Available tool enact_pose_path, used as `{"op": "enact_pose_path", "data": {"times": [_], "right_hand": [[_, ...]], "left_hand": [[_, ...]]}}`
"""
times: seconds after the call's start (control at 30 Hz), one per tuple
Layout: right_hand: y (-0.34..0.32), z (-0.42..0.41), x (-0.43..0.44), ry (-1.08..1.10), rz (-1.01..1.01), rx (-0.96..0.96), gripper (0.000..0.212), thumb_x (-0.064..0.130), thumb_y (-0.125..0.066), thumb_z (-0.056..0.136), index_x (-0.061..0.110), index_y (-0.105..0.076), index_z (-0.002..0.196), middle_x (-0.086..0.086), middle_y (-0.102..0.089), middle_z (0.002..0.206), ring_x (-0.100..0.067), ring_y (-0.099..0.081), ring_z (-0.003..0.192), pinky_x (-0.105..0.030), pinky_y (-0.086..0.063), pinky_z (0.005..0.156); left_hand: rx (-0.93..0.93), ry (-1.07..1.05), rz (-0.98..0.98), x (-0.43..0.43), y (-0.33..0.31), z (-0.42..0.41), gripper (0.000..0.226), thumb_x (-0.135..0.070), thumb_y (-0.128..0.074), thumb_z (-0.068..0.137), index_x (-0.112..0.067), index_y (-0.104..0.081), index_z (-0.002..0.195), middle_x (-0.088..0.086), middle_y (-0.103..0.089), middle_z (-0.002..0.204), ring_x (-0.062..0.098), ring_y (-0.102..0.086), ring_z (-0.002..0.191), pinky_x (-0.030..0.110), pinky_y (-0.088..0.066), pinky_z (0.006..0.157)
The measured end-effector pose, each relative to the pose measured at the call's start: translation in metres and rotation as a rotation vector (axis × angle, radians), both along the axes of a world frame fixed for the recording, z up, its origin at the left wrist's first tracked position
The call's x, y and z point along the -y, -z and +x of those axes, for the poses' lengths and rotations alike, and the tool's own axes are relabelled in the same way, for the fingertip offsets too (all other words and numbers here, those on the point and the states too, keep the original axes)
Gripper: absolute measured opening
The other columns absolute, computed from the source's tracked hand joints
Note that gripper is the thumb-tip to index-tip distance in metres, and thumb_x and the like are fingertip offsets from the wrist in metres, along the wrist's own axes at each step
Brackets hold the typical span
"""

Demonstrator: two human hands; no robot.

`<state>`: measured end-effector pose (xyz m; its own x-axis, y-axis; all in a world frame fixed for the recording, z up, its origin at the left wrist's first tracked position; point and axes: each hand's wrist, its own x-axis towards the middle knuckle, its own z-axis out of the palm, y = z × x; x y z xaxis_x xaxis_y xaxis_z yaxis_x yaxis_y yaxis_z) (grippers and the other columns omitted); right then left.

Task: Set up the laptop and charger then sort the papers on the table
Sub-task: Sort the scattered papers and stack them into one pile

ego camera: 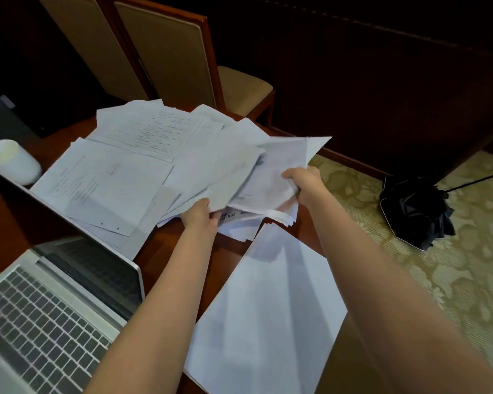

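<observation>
The head camera looks down on a brown wooden counter (177, 257). A big messy heap of papers (131, 155) lies in the middle of it, past the laptop (49, 302), and spreads to the far edge. The sheets lie over each other. Some have small print on them.

The left hand (201, 216) holds the near edge of some sheets in the heap. Its fingers (214, 220) are curled round the paper edge. The right hand (302, 180) grips a loose bunch of sheets (271, 177) at the right side of the heap. Its fingers (289, 174) are curled tight, and the paper is crumpled there. One corner of that bunch sticks out past the counter's edge, over the floor.

A flat stack of plain white sheets (268, 308) lies close by, between the two arms. The right arm reaches over its right side.

The laptop is open at the near left. Its keys are grey and its screen is dark. A white cup (12, 160) stands just behind the screen.

Two chairs (165, 58) with tan pads stand beyond the counter. A black umbrella (413, 211) lies on the patterned carpet (467, 265) on the right, well apart from the counter.
</observation>
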<state>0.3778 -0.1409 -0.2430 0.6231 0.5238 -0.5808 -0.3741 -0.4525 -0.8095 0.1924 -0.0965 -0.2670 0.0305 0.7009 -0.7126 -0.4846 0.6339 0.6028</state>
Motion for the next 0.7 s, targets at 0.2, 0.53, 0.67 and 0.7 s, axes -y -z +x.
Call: {"op": "enact_pose_path", "data": {"times": [0.2,0.53,0.67,0.7], "right_hand": [[0.020,0.011,0.052,-0.052,-0.151,0.166,0.035,-0.002,-0.061,0.081,-0.008,-0.056,0.115,-0.018,-0.060,0.101,-0.032,-0.059,0.095,-0.037,-0.048,0.077],[0.025,-0.013,0.144,-0.008,-0.081,0.056,0.026,-0.007,-0.059,0.082,-0.011,-0.059,0.108,-0.011,-0.061,0.081,-0.021,-0.055,0.065,-0.032,-0.048,0.061],[0.035,-0.027,0.153,-0.008,-0.050,-0.015,0.027,-0.007,-0.058,0.084,-0.006,-0.058,0.112,-0.012,-0.063,0.085,-0.023,-0.057,0.071,-0.028,-0.047,0.058],[0.037,-0.030,0.153,-0.010,-0.039,-0.027,0.028,-0.007,-0.057,0.085,-0.006,-0.057,0.113,-0.016,-0.064,0.094,-0.026,-0.058,0.077,-0.028,-0.048,0.060]], "left_hand": [[-0.251,0.088,-0.051,0.029,0.010,-0.013,0.029,-0.006,-0.037,0.098,-0.004,-0.051,0.123,0.009,-0.060,0.094,0.020,-0.056,0.072,0.029,-0.050,0.064],[0.164,-0.035,-0.204,0.041,-0.003,-0.004,0.023,-0.005,-0.039,0.100,-0.014,-0.053,0.116,0.014,-0.047,0.136,0.010,-0.049,0.100,-0.013,-0.020,0.076],[-0.035,0.158,-0.035,0.043,0.011,0.010,0.012,0.005,-0.050,0.091,0.000,-0.056,0.099,0.008,-0.063,0.083,0.012,-0.064,0.080,0.010,-0.048,0.042],[-0.043,0.203,-0.026,0.052,0.007,0.014,0.010,0.007,-0.049,0.091,0.000,-0.055,0.088,0.006,-0.062,0.066,0.009,-0.061,0.061,0.011,-0.045,0.037]]}}
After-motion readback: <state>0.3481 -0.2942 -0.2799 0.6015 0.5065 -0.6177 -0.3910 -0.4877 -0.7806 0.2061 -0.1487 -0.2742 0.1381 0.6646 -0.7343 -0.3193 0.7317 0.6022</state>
